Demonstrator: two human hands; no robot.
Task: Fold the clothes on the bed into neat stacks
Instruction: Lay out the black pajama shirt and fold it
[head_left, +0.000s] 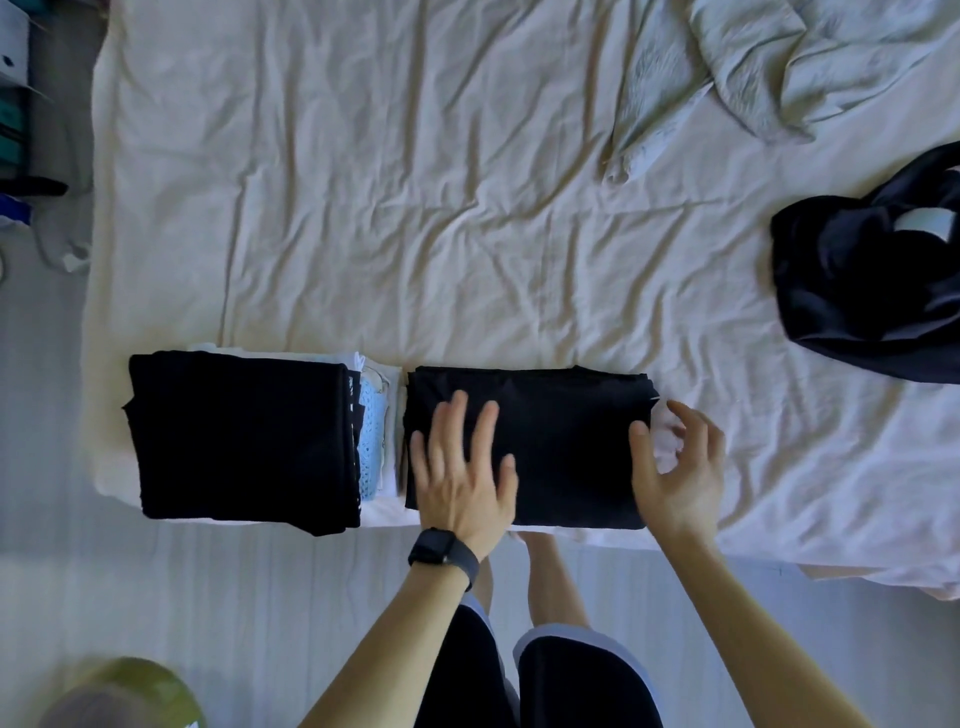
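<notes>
A: where's the piece we're working on?
B: folded black garment (566, 447) lies flat on the bed sheet (415, 208), at the near edge, right in front of us. Rectangle, long side running across, edges fairly square
A: left hand?
B: our left hand (462, 478) lies palm down on the garment's left half, fingers straight and spread, gripping nothing. Black watch (441, 551) on that wrist
A: right?
B: our right hand (675, 467) is at the garment's right edge. Thumb is over the black cloth at the edge, fingers loosely curled above the sheet just beside it. Only white sheet shows between thumb and fingers, so we read it as relaxed, nothing grasped
A: stacks?
B: one stack (239, 441) just beside the garment, on its left, at the near left corner of the bed. Black piece on top, with a light blue piece (371, 447) and white layers (384, 374) showing at its right side
A: anything unfolded?
B: dark garment (857, 291) in a loose heap at the right side of the bed, well apart from our hands, running out of frame. There's a pale patch on it, we can't tell what. Crumpled pale duvet (753, 67) at the far right corner
A: rest of the frame?
B: pale floor (208, 582) below the bed edge and our dark shorts (582, 686) with light trim at the bottom. Blurred green object (140, 691) bottom left, we can't tell what it is. Dark clutter (21, 130) along the left past the bed, too small to read
</notes>
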